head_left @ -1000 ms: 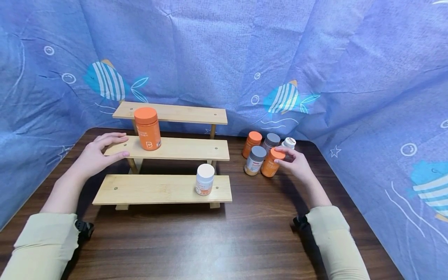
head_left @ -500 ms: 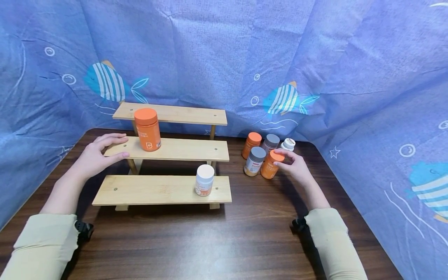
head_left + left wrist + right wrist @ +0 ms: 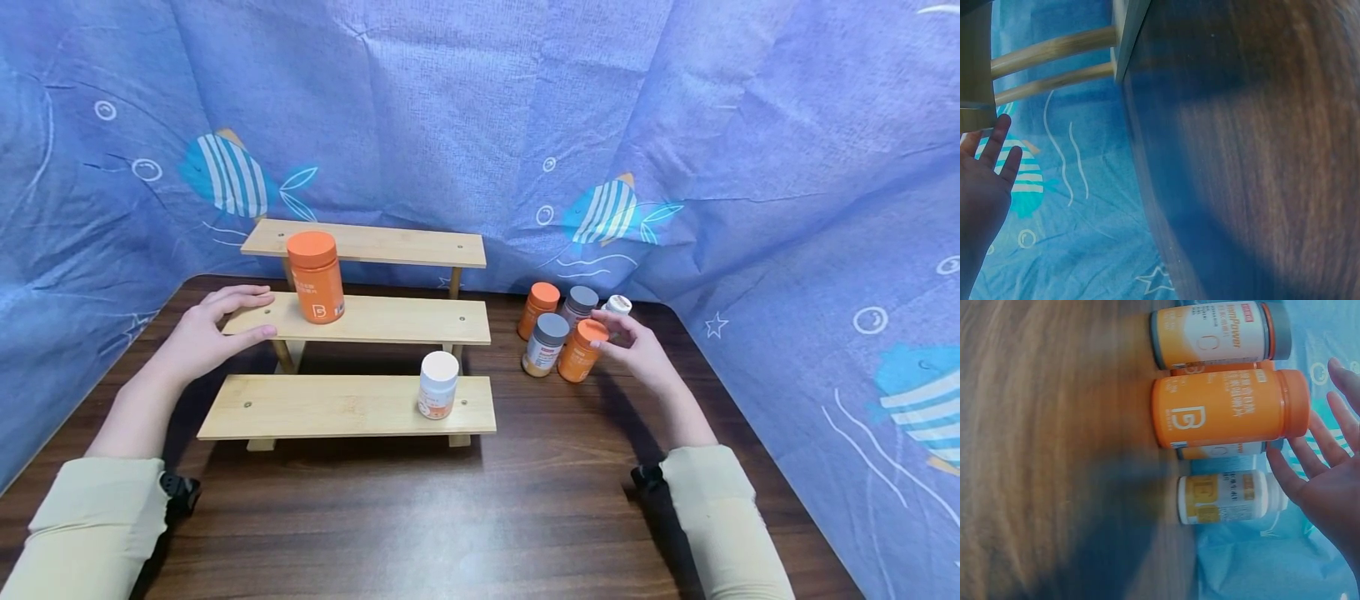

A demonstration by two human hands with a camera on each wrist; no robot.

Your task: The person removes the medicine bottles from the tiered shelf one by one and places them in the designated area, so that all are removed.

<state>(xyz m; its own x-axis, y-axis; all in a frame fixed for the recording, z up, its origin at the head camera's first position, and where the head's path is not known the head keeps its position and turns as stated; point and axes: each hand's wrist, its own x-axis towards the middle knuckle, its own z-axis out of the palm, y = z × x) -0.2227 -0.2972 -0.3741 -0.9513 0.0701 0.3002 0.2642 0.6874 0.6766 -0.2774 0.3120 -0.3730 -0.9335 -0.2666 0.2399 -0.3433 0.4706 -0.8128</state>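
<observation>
My left hand rests at the left end of the middle board of a wooden three-tier rack, thumb by the front edge, index finger by the back. In the left wrist view its fingers look fairly straight, close to the board's end. My right hand is spread around the cap of an orange bottle standing on the table. From the right wrist, that orange bottle appears beside the spread fingers; contact with the cap is unclear. Grey-capped bottles, another orange bottle and a white-capped bottle cluster around it.
A large orange jar stands on the middle board, left side. On the bottom board, toward its right end, is a white bottle. Dark wood table surrounds the rack. A blue fish-print cloth hangs behind.
My right hand stays by the orange bottle; its fingers have shifted slightly and stand a little wider around the cap. The left hand, rack and bottles show no clear movement.
</observation>
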